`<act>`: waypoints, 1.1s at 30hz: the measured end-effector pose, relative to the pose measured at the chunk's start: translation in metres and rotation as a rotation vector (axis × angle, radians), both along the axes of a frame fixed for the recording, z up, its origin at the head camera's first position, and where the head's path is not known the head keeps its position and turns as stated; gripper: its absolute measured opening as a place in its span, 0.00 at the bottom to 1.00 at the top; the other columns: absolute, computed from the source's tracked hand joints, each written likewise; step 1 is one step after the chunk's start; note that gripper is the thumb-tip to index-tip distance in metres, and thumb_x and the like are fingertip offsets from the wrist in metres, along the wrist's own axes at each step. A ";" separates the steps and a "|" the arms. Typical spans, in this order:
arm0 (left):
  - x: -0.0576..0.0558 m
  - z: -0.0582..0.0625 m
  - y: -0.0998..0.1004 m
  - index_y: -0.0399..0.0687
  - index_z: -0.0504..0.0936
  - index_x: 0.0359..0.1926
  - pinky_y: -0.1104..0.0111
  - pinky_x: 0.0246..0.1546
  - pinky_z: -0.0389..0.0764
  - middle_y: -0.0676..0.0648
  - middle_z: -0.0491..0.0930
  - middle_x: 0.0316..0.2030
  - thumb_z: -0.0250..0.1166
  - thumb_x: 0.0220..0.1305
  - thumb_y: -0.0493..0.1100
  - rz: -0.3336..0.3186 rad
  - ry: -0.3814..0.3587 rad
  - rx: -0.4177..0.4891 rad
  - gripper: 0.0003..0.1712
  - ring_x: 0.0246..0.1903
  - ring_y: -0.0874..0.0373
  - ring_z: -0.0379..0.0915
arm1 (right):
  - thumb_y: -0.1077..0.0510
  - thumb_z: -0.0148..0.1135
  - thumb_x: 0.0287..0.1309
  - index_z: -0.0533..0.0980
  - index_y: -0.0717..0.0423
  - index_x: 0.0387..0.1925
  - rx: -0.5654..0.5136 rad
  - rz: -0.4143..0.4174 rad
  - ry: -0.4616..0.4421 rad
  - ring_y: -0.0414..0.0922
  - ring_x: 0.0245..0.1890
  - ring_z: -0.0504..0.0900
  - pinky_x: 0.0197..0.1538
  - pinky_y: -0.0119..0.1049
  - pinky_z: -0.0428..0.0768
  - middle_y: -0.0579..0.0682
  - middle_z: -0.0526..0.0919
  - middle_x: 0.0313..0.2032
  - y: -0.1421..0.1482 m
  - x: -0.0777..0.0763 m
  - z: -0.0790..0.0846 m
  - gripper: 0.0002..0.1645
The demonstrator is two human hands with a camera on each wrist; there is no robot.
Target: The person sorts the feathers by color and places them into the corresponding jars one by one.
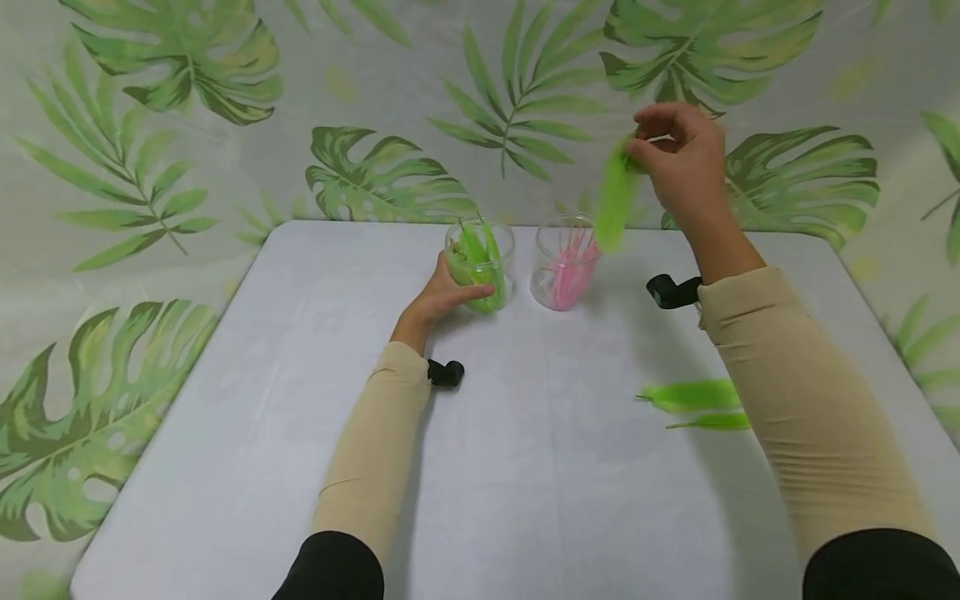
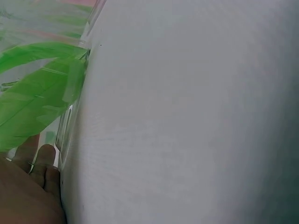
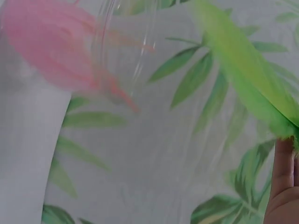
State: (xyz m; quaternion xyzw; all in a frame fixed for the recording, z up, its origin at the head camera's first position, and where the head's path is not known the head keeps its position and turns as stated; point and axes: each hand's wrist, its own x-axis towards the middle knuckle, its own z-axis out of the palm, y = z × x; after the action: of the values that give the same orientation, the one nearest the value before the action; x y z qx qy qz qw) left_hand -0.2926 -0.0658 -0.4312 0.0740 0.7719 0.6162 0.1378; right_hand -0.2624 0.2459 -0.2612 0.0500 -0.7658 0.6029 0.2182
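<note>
My left hand (image 1: 444, 293) grips a clear jar (image 1: 504, 258) near the far edge of the table. Several green feathers (image 1: 480, 265) stand inside it; the left wrist view shows green feathers (image 2: 42, 93) through its wall, with fingers (image 2: 46, 161) around the far side. Raised above the table at the right, my right hand (image 1: 686, 158) pinches a green feather (image 1: 617, 200) by its quill, so that the feather hangs downward. In the right wrist view that green feather (image 3: 247, 70) runs up and left from the fingers. Beside it stands another clear jar (image 1: 542, 279) holding pink feathers (image 1: 573, 275).
Two green feathers (image 1: 693, 396) lie on the white table (image 1: 555, 467) at the right, partly behind the right sleeve (image 1: 802, 400). A leaf-patterned cloth (image 1: 390, 83) hangs behind the table. Both jars stand close to the far table edge.
</note>
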 end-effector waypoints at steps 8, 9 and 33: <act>0.001 0.002 0.000 0.50 0.43 0.77 0.57 0.77 0.52 0.42 0.59 0.72 0.75 0.52 0.43 0.014 -0.004 -0.009 0.61 0.73 0.50 0.54 | 0.62 0.66 0.61 0.83 0.50 0.44 -0.025 0.074 0.000 0.34 0.37 0.81 0.44 0.25 0.79 0.37 0.79 0.36 -0.046 -0.019 -0.003 0.09; 0.000 0.003 0.000 0.50 0.43 0.77 0.56 0.77 0.52 0.42 0.59 0.72 0.75 0.52 0.42 0.018 0.000 -0.010 0.61 0.73 0.49 0.54 | 0.62 0.66 0.61 0.83 0.51 0.44 -0.035 0.078 -0.007 0.34 0.37 0.81 0.44 0.25 0.79 0.37 0.79 0.36 -0.052 -0.021 -0.004 0.09; -0.001 -0.001 0.000 0.49 0.42 0.77 0.56 0.77 0.51 0.43 0.58 0.72 0.75 0.49 0.42 0.016 0.023 0.015 0.63 0.73 0.49 0.53 | 0.62 0.64 0.63 0.81 0.59 0.47 -0.227 0.228 -0.212 0.39 0.39 0.82 0.43 0.30 0.85 0.42 0.81 0.39 -0.120 -0.038 -0.034 0.11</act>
State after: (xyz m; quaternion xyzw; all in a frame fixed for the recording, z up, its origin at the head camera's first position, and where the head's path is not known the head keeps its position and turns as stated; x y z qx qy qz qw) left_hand -0.2940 -0.0662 -0.4325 0.0757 0.7694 0.6221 0.1236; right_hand -0.3002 0.1263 -0.2949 0.0477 -0.7011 0.7079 0.0710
